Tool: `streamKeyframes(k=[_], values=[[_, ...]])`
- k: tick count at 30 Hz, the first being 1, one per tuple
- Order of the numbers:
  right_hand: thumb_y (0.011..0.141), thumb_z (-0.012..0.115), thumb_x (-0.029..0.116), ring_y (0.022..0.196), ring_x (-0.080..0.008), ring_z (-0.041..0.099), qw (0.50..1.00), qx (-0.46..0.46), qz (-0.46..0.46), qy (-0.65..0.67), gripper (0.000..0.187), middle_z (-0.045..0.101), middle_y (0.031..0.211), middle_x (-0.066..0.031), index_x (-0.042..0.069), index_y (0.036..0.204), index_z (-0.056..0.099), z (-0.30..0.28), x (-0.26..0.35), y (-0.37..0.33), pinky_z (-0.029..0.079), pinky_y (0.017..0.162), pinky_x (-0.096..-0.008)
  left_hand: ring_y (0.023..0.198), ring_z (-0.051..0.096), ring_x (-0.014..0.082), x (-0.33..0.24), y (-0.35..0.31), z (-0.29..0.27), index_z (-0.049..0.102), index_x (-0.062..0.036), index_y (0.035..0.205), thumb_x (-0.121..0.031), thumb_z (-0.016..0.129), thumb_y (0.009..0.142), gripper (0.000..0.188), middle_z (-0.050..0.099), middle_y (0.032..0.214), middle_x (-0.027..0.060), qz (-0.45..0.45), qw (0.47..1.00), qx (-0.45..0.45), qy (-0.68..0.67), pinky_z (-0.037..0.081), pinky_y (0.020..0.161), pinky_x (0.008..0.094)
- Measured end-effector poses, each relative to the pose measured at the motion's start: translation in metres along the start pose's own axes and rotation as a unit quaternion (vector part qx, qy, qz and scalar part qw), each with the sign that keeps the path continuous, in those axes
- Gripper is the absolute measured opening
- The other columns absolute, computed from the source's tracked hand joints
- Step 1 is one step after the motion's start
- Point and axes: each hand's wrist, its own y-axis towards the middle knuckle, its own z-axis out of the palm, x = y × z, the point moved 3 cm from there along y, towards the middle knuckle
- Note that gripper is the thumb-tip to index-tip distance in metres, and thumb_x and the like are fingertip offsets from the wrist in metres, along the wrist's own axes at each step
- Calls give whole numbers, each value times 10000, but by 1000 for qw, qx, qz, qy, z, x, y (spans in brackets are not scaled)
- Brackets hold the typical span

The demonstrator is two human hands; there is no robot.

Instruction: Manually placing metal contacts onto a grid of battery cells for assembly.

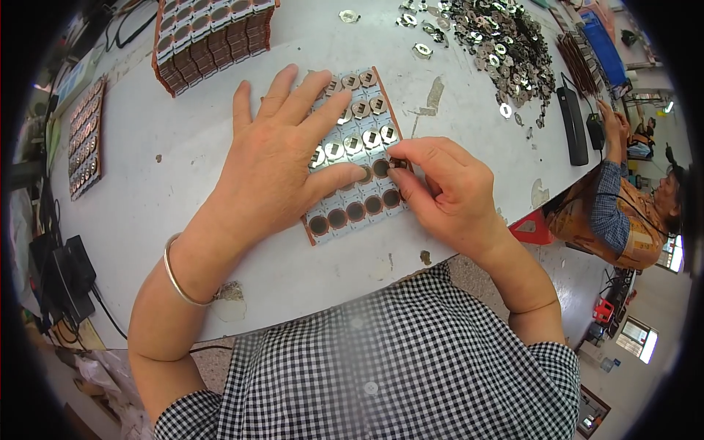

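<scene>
A white circuit-board panel point(346, 233) with copper-coloured edges lies on the table under my hands. Shiny metal battery clips point(370, 137) fill its upper rows, while dark round pads point(356, 212) lie bare in the two nearest rows. My left hand point(268, 165) rests across the panel's left side with fingers spread and its thumb on the second-nearest row; it hides part of the upper rows. At the right end of that row, my right hand point(458, 191) pinches a small metal battery clip point(397, 163) between thumb and forefinger, mostly covered by the fingertips.
A tall stack of panels point(213, 55) stands at the far left. Loose clips form a pile point(506, 51) at the far right, with a few strays. Another clip-filled panel point(88, 139) lies at the left edge. A black bar-shaped device point(573, 126) and a co-worker point(623, 198) are at right.
</scene>
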Motion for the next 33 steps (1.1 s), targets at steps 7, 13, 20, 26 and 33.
streamKeyframes(k=[7,13,20,26,33], values=[[831,770,-43,662,-103,601,997,-4,-60,-45,334,725,1029,-95,35,1153,723,0,-4,-5,484,556,-235,1495,329,434,-2,1,-3,568,-70,1455,-476,778,838,767,465,1565,173,4,1000,-4,2,146,1200,659],[889,726,26,693,-133,596,996,-51,-26,-75,291,724,1069,-79,40,1180,723,-31,-45,47,493,605,-260,1487,336,447,0,-1,-1,571,-55,1446,-462,780,838,761,462,1559,189,6,1000,5,-8,151,1196,663],[935,709,127,746,-155,595,986,3,-18,-164,255,684,973,-67,46,1176,729,-34,-93,103,501,701,-279,1425,392,444,5,1,0,590,-37,1387,-490,781,821,751,508,1491,183,35,999,-37,9,213,1153,692],[960,683,116,736,-146,605,975,-18,-100,-199,230,705,949,-64,55,1177,730,-30,-96,103,513,702,-283,1485,326,454,5,1,-2,562,-41,1443,-474,761,852,760,451,1556,197,17,1000,-2,-7,154,1195,666],[1009,632,136,646,-34,550,976,4,212,50,207,649,790,37,67,1168,745,-50,-92,79,442,575,-223,1430,385,453,7,-1,2,583,-34,1390,-499,761,841,741,501,1496,196,36,999,-36,8,213,1151,696]])
